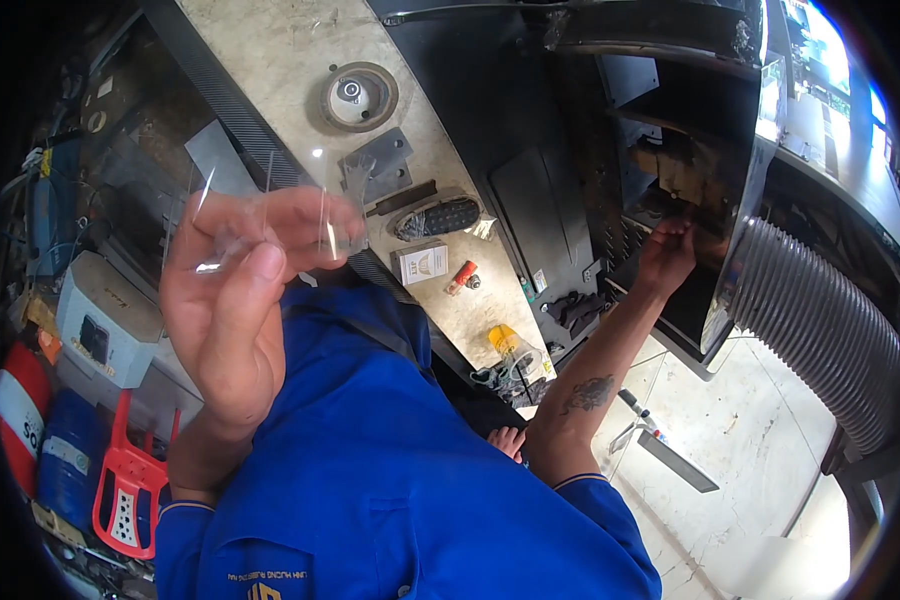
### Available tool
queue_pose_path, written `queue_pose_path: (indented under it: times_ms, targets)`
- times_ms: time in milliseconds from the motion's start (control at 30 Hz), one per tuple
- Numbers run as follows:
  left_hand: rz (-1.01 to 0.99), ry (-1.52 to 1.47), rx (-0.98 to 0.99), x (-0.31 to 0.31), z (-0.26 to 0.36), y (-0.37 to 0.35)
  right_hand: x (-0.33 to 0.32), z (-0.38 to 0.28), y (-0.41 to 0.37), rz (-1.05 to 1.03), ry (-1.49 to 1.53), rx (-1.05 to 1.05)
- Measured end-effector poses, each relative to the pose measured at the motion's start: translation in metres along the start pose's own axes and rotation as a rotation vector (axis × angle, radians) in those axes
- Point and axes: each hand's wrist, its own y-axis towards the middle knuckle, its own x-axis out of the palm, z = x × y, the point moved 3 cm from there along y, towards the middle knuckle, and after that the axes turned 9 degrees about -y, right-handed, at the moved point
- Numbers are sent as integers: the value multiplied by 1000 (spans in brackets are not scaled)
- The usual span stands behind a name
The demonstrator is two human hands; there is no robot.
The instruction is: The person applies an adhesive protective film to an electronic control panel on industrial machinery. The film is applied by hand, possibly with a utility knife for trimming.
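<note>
A clear, bent piece of thin plastic (255, 225) is pinched between the thumb and fingers of my left hand (235, 300), raised at the left. My right hand (667, 255) reaches into the dark opening of a machine cabinet (690, 110). Its fingers are drawn together there, and what they touch is too dark to make out. Between the hands, a worn bench top (280, 50) carries a metal ring (360, 97), a grey metal plate with holes (378, 165), a plastic-wrapped remote control (437, 218), a small JET box (423, 263) and a red lighter (462, 276).
A ribbed grey hose (815, 320) curves down at the right. On the tiled floor lies a flat bladed tool (675, 460). A red plastic chair (130, 490), a pale box (105, 315) and drums (70, 450) crowd the left. A yellow object (503, 338) sits at the bench end.
</note>
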Motion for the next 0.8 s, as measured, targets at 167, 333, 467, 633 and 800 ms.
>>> queue_pose_path:
  times_ms: [167,333,467,633,800]
  targets:
    - [19,2,-9,-4,2,-1,-1,1,3,174,-246,-69]
    - [1,33,-2,-10,4,0,6,1,-3,383,-498,-122]
    - [15,15,-9,-7,3,1,15,2,-8,559,-764,-185]
    - [5,8,-18,-5,3,4,18,6,-9,564,-942,-252]
    - [-8,40,-5,-6,3,5,30,9,-11,566,-1017,-283]
